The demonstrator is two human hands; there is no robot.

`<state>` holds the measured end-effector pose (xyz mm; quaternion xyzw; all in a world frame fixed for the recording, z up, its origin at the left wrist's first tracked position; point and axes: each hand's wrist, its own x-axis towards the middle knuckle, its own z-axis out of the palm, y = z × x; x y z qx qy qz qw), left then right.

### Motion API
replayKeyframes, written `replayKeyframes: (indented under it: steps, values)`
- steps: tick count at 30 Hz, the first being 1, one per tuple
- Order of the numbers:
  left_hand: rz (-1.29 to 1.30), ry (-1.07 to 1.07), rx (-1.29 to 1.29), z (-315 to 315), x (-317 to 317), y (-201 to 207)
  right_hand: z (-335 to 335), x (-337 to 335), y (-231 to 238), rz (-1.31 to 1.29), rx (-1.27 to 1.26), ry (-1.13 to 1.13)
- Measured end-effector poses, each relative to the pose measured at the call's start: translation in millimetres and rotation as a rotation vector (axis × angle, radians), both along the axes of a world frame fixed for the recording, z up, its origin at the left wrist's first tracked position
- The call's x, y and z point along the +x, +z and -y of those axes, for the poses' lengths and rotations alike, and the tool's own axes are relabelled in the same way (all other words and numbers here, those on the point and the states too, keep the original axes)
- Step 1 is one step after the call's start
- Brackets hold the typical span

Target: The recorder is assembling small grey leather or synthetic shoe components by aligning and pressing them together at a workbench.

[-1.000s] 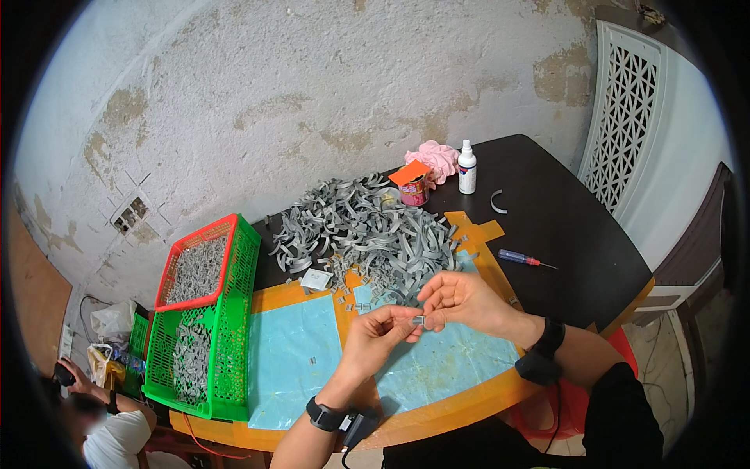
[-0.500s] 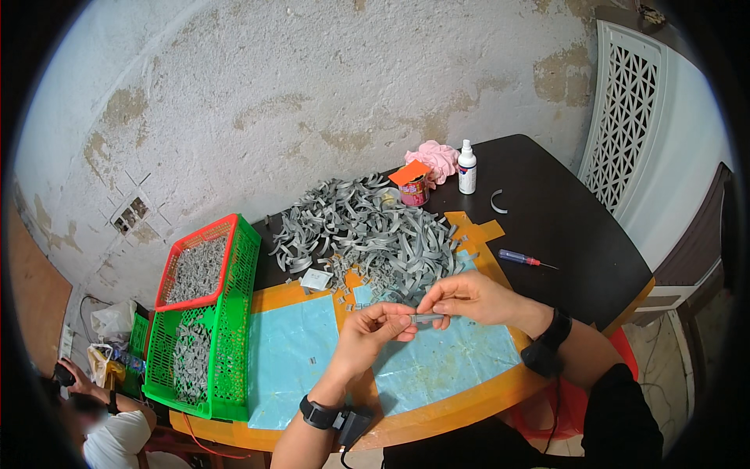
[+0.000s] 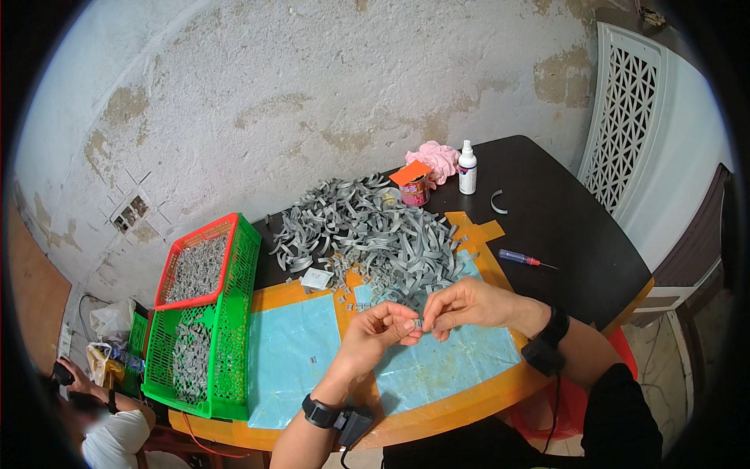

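My left hand (image 3: 380,331) pinches a small grey piece (image 3: 418,324) between thumb and fingertips, above the blue sheet (image 3: 449,367). Close beside it on the right, my right hand (image 3: 467,303) has its fingers pressed together, its tips almost meeting the piece. Whatever lies between those right fingers is too small to make out. Just beyond both hands spreads a big heap of curved grey strips (image 3: 406,242), with small grey clip-like bits (image 3: 344,273) at its near left side.
To the left, a green basket (image 3: 250,258) and a red-rimmed basket (image 3: 232,258) hold many small grey pieces. A screwdriver (image 3: 519,258), a white spray bottle (image 3: 467,170), a can (image 3: 415,191) and a pink cloth (image 3: 434,160) rest on the dark table (image 3: 562,203). Another person (image 3: 117,430) sits at lower left.
The grey piece spanning both hands showed longer before; now only a small bit shows between the fingertips. My right fingers have curled in and shifted slightly.
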<state>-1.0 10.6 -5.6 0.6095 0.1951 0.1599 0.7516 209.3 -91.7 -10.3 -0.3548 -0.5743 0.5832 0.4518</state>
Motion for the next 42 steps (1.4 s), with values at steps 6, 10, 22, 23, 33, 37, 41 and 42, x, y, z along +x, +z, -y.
replayKeyframes:
  steps: [6,10,22,23,33,37,41,42]
  values:
    - [0.031,-0.013,0.015,4.3,2.6,0.3,2.8,-4.6,8.7,-0.04,-0.155,-0.138]
    - [0.033,-0.017,0.026,6.4,4.0,1.1,4.1,-4.7,10.9,-0.055,-0.206,-0.141]
    - [0.054,-0.077,0.035,5.2,4.2,-3.1,5.3,-3.5,9.1,-0.041,-0.226,-0.122]
    - [0.049,-0.073,0.05,5.3,4.6,-3.2,5.6,-3.3,9.1,-0.037,-0.222,-0.119]
    - [-0.001,-0.038,0.049,5.8,5.8,-5.1,2.5,-6.1,5.5,0.031,-0.148,-0.141]
    - [-0.012,-0.026,0.01,6.5,4.9,-2.4,1.7,-10.0,7.9,-0.032,-0.09,-0.172]
    - [-0.019,-0.018,-0.014,5.5,4.1,-3.0,-0.7,-15.6,-1.3,0.046,0.095,-0.211]
    - [-0.031,-0.031,-0.009,5.1,3.8,-3.4,-0.8,-15.4,-1.1,0.046,0.095,-0.209]
